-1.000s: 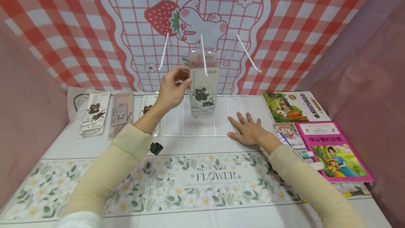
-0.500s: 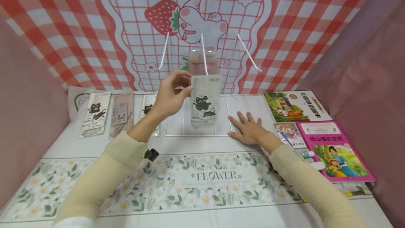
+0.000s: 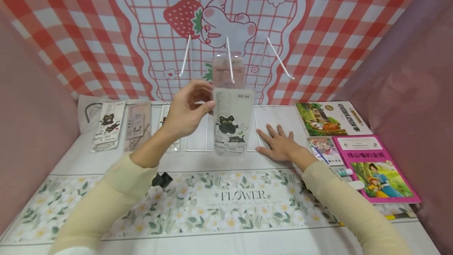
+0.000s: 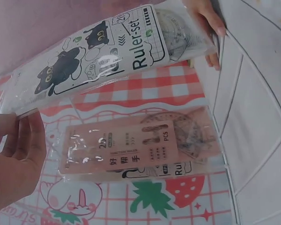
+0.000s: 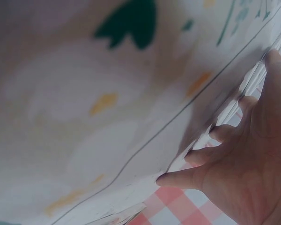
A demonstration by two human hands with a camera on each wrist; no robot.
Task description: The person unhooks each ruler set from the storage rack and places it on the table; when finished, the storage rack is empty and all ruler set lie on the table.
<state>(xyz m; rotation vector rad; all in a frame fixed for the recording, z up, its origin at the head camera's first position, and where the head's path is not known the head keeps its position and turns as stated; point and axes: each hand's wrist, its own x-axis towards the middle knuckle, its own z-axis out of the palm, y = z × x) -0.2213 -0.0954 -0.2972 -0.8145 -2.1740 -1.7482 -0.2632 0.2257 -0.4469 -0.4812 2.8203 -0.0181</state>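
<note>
My left hand point(image 3: 191, 109) pinches the side edge of a clear-wrapped ruler set point(image 3: 231, 125) with black cats on its white card. In the left wrist view, thumb and fingertips grip the packet's upper edge. Behind it hangs a pink ruler set point(image 4: 126, 145), with another cat-print packet partly hidden behind that. In the head view the middle white hook point(image 3: 230, 60) stands out in front of the pink packet, and the held packet is below its tip. With fingers spread, my right hand point(image 3: 279, 145) rests on the right part of the white wire base point(image 3: 256, 145).
White side hooks point(image 3: 185, 56) point(image 3: 280, 58) flank the middle one. Several ruler packets point(image 3: 107, 127) lie on the left of the table. A black strap point(image 3: 162, 179) hangs by the left wrist. Books point(image 3: 376, 168) and a glue stick point(image 3: 343, 172) lie at the right.
My left hand has drawn the cat-print ruler set down and toward me, away from the middle hook, uncovering more of the pink packet behind. My right hand has stayed in place.
</note>
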